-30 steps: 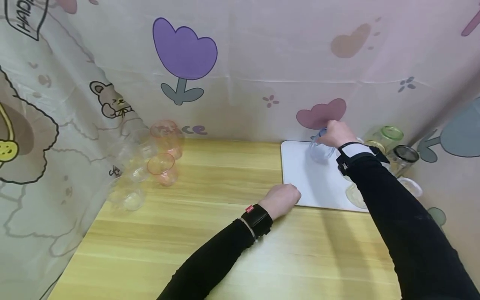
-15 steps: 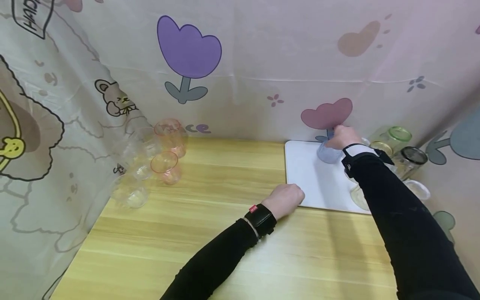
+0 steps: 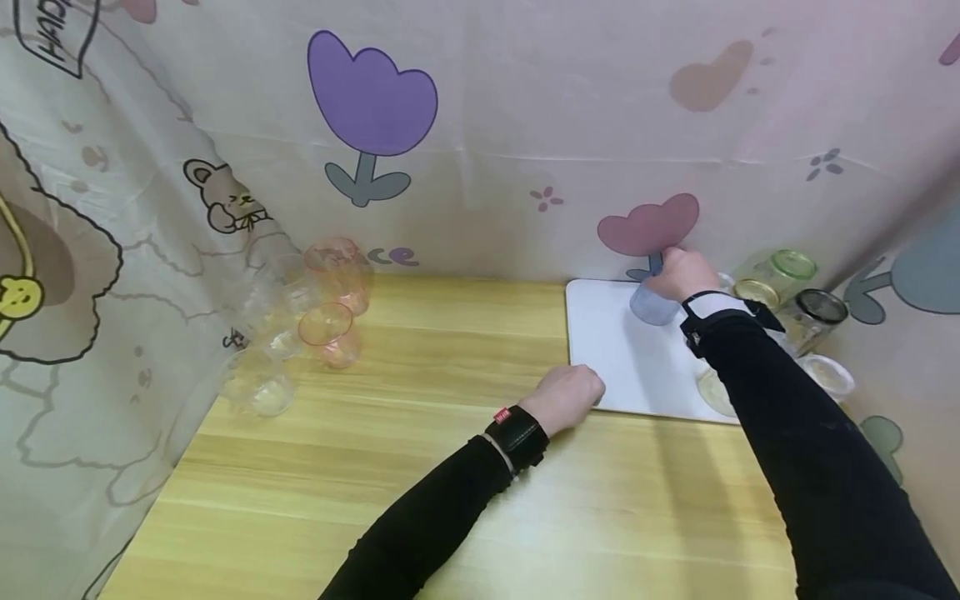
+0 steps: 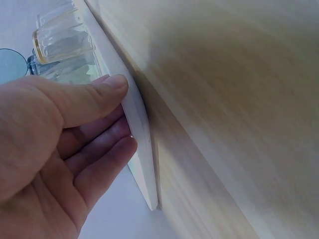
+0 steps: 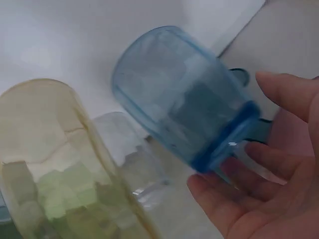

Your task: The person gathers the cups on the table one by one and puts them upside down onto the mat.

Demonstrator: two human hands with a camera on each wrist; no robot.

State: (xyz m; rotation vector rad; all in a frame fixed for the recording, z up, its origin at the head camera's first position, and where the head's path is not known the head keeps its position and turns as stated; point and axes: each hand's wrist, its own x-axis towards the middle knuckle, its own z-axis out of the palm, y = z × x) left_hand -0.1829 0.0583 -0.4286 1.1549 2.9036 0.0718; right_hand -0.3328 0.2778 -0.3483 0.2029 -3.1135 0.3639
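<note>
At the back of the white board [image 3: 615, 350] a clear blue cup [image 5: 174, 94] stands upside down, its thick blue base uppermost. My right hand [image 3: 684, 273] is at that base, fingertips right by it, while the thumb lies apart from the cup in the right wrist view. My left hand [image 4: 75, 124] is at the board's front left corner, thumb and curled fingers pinching its edge. Beside the blue cup, a yellowish glass [image 5: 45, 119] and a colourless cup [image 5: 119, 129] show in the right wrist view.
Several glasses crowd the board's right end, among them a green-rimmed glass [image 3: 793, 265] and a dark-rimmed glass [image 3: 821, 307]. At the table's left stand clear cups [image 3: 270, 392] and pink cups [image 3: 326, 325]. A printed curtain [image 3: 487, 100] hangs behind the wooden table [image 3: 450, 350].
The blue cup, tilted in my right hand a second ago, now stands on the board, and my right fingers have loosened from it. My left hand stays at the corner.
</note>
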